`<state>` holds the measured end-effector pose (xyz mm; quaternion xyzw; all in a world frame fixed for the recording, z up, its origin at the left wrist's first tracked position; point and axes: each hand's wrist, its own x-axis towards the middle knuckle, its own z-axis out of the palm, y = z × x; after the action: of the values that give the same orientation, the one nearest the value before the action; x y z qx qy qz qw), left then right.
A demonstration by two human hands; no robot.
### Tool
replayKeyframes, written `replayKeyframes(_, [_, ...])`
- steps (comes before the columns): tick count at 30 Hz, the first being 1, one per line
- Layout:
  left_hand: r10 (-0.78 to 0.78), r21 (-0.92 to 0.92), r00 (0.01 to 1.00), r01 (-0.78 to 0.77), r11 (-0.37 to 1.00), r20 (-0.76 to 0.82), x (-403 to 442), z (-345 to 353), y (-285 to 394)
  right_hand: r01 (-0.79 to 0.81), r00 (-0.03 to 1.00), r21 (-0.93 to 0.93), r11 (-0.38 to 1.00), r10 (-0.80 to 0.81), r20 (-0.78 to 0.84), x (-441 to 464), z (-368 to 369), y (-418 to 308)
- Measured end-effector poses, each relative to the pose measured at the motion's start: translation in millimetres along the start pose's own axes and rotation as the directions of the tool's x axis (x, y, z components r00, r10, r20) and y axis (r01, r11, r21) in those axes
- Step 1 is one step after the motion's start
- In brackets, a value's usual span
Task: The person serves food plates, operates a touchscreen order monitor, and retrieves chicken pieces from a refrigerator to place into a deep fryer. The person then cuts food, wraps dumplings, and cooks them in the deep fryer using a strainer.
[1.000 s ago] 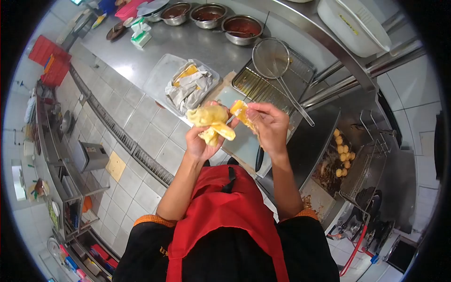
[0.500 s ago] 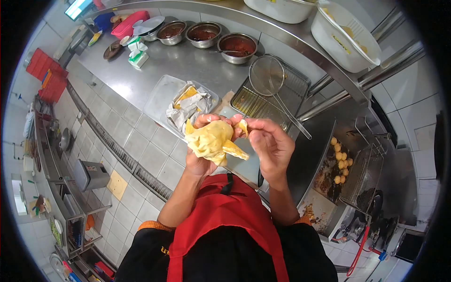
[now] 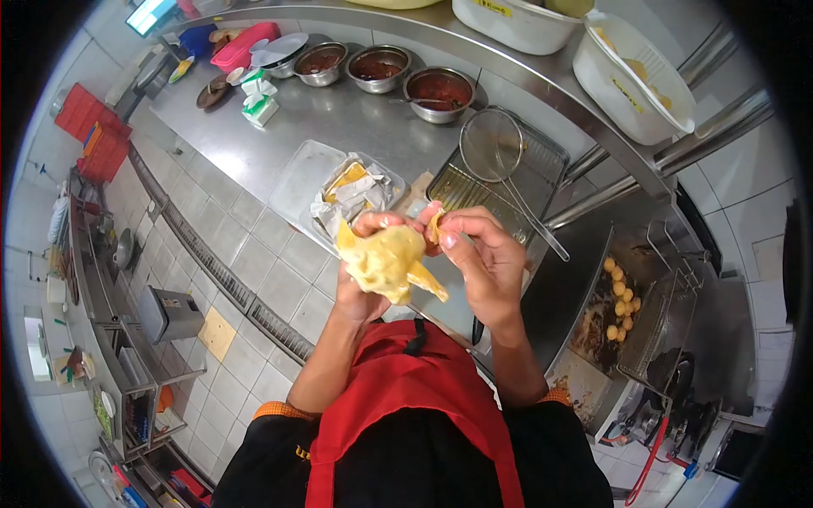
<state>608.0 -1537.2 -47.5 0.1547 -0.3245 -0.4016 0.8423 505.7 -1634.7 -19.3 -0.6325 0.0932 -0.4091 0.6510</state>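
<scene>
My left hand (image 3: 352, 300) is closed around a soft, dough-like yellow lump (image 3: 381, 261), held up in front of my apron. Its surface is wrinkled, and pointed flaps stick out at the upper left and lower right. Between the fingertips of my right hand (image 3: 486, 262) is a small yellow piece (image 3: 435, 227), right beside the lump and close to my left fingertips. Whether that piece is joined to the lump, I cannot tell. Just beyond my hands sits a clear plastic container (image 3: 398, 188) with crumpled white paper (image 3: 345, 200) and flat yellow sheets (image 3: 345, 178).
Several metal bowls of red sauce (image 3: 439, 89) line the back of the steel counter (image 3: 203, 135). A wire strainer (image 3: 492, 146) rests on a rack tray (image 3: 542, 165). Right, a fryer (image 3: 652, 339) holds round golden balls (image 3: 621, 296). White baskets (image 3: 635, 93) stand on the shelf overhead.
The lump has turned slightly in my left hand, its lower flap now pointing further down. My right fingertips have closed in tighter on the small piece. The whole view has shifted a little.
</scene>
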Motion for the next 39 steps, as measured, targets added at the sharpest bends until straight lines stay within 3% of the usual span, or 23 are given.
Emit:
replayKeyframes(1, [0.01,0.005,1.0,-0.01,1.0,0.007,-3.0,-3.3,1.0,-0.071,0.997,0.038,0.997,0.072,-0.034,3.0,1.7,4.8])
replayKeyframes(3, [-0.1,0.18,0.99,0.117,0.977,-0.1,-16.6,-15.3,0.9,-0.095,0.995,-0.025,0.995,0.094,-0.028,6.2,2.7,15.4])
replayKeyframes(5, [-0.077,0.197,0.995,0.088,0.976,-0.061,-23.3,-20.4,-1.5,-0.121,0.993,-0.083,0.989,0.12,-0.02,9.6,5.3,17.6])
replayKeyframes(7, [-0.08,0.245,0.967,0.141,0.959,-0.244,-31.0,-21.7,-7.4,0.025,0.996,-0.429,0.903,0.013,0.085,12.8,7.3,17.6])
replayKeyframes(8, [-0.016,0.246,0.963,0.085,0.966,-0.269,-31.7,-15.9,-9.1,0.143,0.984,-0.453,0.88,-0.076,0.163,16.6,8.8,19.5])
replayKeyframes(9, [0.001,0.254,0.961,0.072,0.965,-0.278,-32.8,-16.7,-9.5,0.15,0.981,-0.443,0.884,-0.076,0.18,19.4,10.0,24.0])
replayKeyframes(11, [0.029,0.064,0.925,-0.005,0.998,-0.378,-35.6,-20.2,-10.8,0.219,0.957,-0.388,0.895,-0.119,0.265,23.0,12.8,33.7])
replayKeyframes(12, [0.118,0.056,0.907,-0.104,0.993,-0.405,-34.3,-17.8,-12.7,0.148,0.965,-0.335,0.93,-0.063,0.253,24.0,17.6,32.4])
replayKeyframes(13, [0.13,0.064,0.902,-0.113,0.991,-0.412,-34.5,-19.3,-11.8,0.149,0.962,-0.326,0.933,-0.061,0.265,24.2,21.8,37.6])
replayKeyframes(15, [0.178,0.243,0.791,-0.038,0.969,-0.586,-35.3,-23.9,-7.8,0.046,0.983,-0.324,0.945,0.014,0.181,22.4,30.8,51.7])
replayKeyframes(17, [0.208,0.256,0.731,-0.047,0.965,-0.649,-35.7,-28.2,-1.3,0.013,0.983,-0.34,0.94,0.05,0.176,21.0,40.1,60.5])
replayKeyframes(19, [0.167,0.268,0.719,0.028,0.963,-0.675,-34.4,-39.7,7.9,0.263,0.955,-0.468,0.844,-0.157,0.254,23.0,50.0,76.5])
replayKeyframes(20, [0.158,0.193,0.726,-0.036,0.981,-0.669,-33.5,-44.5,12.8,0.278,0.951,-0.479,0.833,-0.17,0.258,24.3,56.7,80.2])
replayKeyframes(23, [0.099,0.165,0.687,0.031,0.986,-0.719,-24.0,-64.7,27.7,0.365,0.925,-0.526,0.768,-0.235,0.299,33.9,73.5,94.6])
replayKeyframes(25, [0.053,0.122,0.667,0.057,0.991,-0.743,-14.7,-83.1,42.3,0.297,0.947,-0.531,0.794,-0.174,0.27,39.2,85.4,110.0])
replayKeyframes(27, [-0.077,-0.071,0.668,0.036,0.997,-0.74,-8.6,-112.6,55.4,0.231,0.964,-0.534,0.814,-0.118,0.237,42.6,100.3,132.6])
replayKeyframes(29, [-0.127,-0.121,0.676,0.057,0.991,-0.725,-4.3,-145.7,63.9,-0.169,0.983,-0.11,0.979,0.159,-0.097,46.5,116.7,157.3])
replayKeyframes(31, [-0.269,-0.339,0.738,0.058,0.939,-0.619,-2.4,-175.8,72.2,-0.255,0.966,-0.127,0.959,0.248,-0.065,54.5,120.5,167.2])
replayKeyframes(34, [-0.283,-0.445,0.728,-0.034,0.895,-0.625,4.8,-196.3,86.7,-0.439,0.79,0.288,0.851,0.518,-0.328,63.5,129.5,182.0])
replayKeyframes(35, [-0.27,-0.475,0.718,-0.095,0.875,-0.642,4.8,-208.2,90.1,-0.44,0.783,0.285,0.852,0.519,-0.343,64.3,129.0,187.8])
replayKeyframes(37, [-0.287,-0.497,0.708,-0.105,0.861,-0.646,5.9,-230.2,100.9,-0.343,0.701,0.488,0.803,0.565,-0.436,65.8,126.0,198.5])
replayKeyframes(38, [-0.215,-0.434,0.698,-0.152,0.888,-0.683,7.3,-240.5,108.1,-0.335,0.624,0.524,0.783,0.601,-0.499,66.9,120.0,208.5])
replayKeyframes(39, [-0.138,-0.365,0.686,-0.198,0.91,-0.714,8.6,-251.7,115.9,-0.329,0.62,0.526,0.784,0.6,-0.505,67.9,112.4,217.1])
